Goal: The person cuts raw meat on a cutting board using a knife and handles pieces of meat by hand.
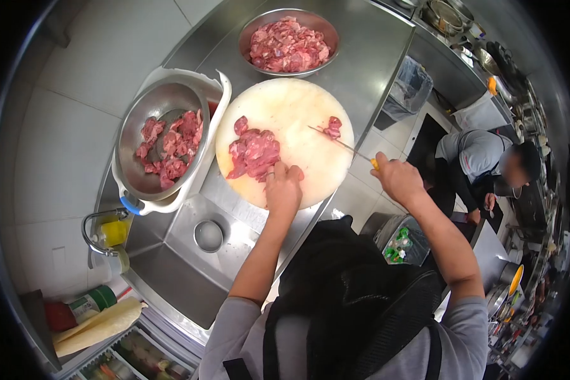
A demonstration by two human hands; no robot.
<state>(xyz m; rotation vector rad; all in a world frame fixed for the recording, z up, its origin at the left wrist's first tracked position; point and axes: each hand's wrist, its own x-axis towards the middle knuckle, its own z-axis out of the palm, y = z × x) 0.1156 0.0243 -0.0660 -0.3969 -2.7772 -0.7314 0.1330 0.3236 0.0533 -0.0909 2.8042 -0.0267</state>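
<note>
A round white cutting board (304, 142) lies on the steel counter. On its left half rests a pile of raw red meat (254, 154). My left hand (284, 185) is at the near edge of this pile, its fingers curled down on the meat. My right hand (397, 179) is closed around the yellow handle of a knife (351, 149). The knife's blade reaches in over the right side of the board, its tip beside a small cut piece of meat (332, 128).
A steel bowl (242, 38) heaped with cut meat stands behind the board. To the left, another steel bowl (125, 145) with meat chunks sits in a white plastic tub (220, 120). A sink (190, 278) lies near left. A co-worker (478, 152) bends over a counter at right.
</note>
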